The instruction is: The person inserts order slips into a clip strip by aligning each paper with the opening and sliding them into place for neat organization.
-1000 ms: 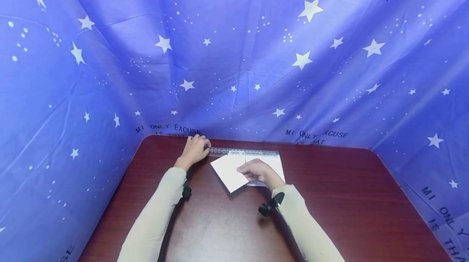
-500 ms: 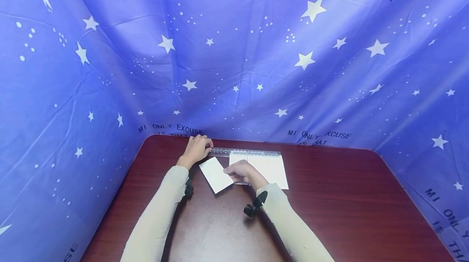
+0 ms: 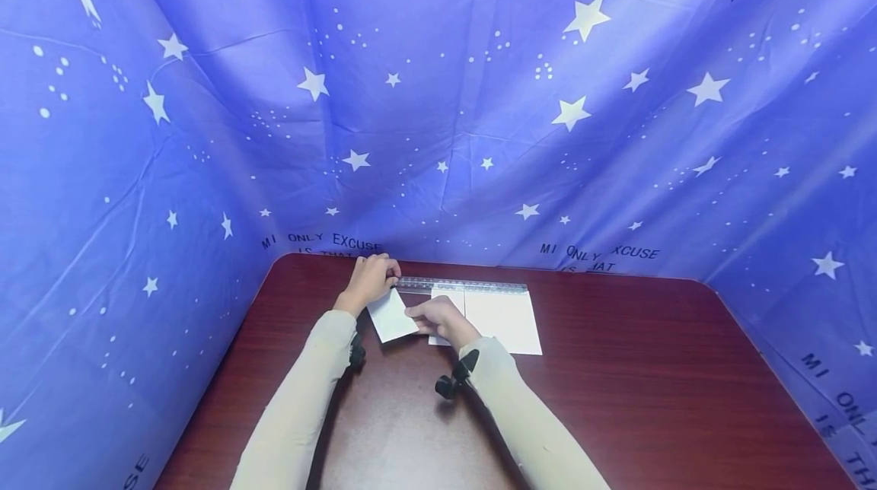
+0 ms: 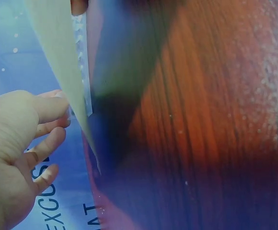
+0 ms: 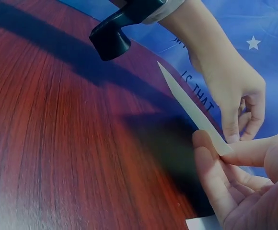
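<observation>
At the far left of the table my left hand [image 3: 370, 279] pinches the left end of a clear ruler [image 3: 462, 285] between thumb and fingers. My right hand [image 3: 441, 319] pinches a small white piece of paper [image 3: 390, 316] by its right edge. The right wrist view shows this paper [image 5: 191, 108] nearly edge-on, tilted up over its shadow, thumb on one side and fingers on the other. Its far corner comes close to the left hand. Two more white paper pieces lie under the ruler: a wide one [image 3: 502, 322] and a narrower one [image 3: 445, 292], partly covered by my right hand.
The dark red wooden table [image 3: 637, 368] has a blue star-printed curtain [image 3: 438, 117] along its back and sides. Each wrist carries a black camera mount [image 3: 448, 386]. The ruler lies close to the table's back edge.
My right hand has carried the small paper leftward, away from the wide piece and up to the left hand. The left hand keeps its grip at the ruler's end.
</observation>
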{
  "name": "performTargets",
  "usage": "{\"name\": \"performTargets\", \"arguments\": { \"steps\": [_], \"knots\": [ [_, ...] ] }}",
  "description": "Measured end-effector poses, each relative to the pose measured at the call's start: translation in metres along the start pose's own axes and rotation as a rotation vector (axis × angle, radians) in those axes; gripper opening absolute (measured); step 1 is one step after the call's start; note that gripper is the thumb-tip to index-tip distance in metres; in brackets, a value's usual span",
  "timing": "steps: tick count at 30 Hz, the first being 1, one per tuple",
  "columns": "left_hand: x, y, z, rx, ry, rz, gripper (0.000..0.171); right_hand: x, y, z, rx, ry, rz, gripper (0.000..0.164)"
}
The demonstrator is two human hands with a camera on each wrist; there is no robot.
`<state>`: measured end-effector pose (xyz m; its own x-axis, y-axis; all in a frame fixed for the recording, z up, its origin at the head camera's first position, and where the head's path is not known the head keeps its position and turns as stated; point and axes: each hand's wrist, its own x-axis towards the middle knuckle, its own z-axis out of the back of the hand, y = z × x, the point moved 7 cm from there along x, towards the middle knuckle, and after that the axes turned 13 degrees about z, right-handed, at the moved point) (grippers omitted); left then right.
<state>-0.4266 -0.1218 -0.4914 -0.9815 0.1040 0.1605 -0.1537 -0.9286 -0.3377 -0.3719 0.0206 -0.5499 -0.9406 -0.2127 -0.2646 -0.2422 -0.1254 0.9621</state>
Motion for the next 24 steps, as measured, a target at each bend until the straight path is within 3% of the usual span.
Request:
{"name": "performTargets", "arguments": {
  "steps": [12,17,22,24],
  "knots": [
    [0.0000,0.0000,-0.0014,-0.033,0.003,0.005,0.004,0.0062,-0.0096,-0.0037,0.073,-0.056,-0.026,0.004],
    [-0.0006,-0.0004,0.0000,-0.049,0.002,0.009,0.004,0.0063,-0.0095,-0.0050,0.093,-0.051,-0.030,0.011],
    [-0.0007,0.0003,0.0001,-0.042,0.001,0.016,0.006,0.0053,-0.0087,-0.0062,0.119,-0.062,-0.038,0.004],
    [-0.0005,0.0008,-0.0006,-0.038,0.003,0.020,0.006,0.0057,-0.0089,-0.0065,0.128,-0.075,-0.043,0.009]
  ]
}}
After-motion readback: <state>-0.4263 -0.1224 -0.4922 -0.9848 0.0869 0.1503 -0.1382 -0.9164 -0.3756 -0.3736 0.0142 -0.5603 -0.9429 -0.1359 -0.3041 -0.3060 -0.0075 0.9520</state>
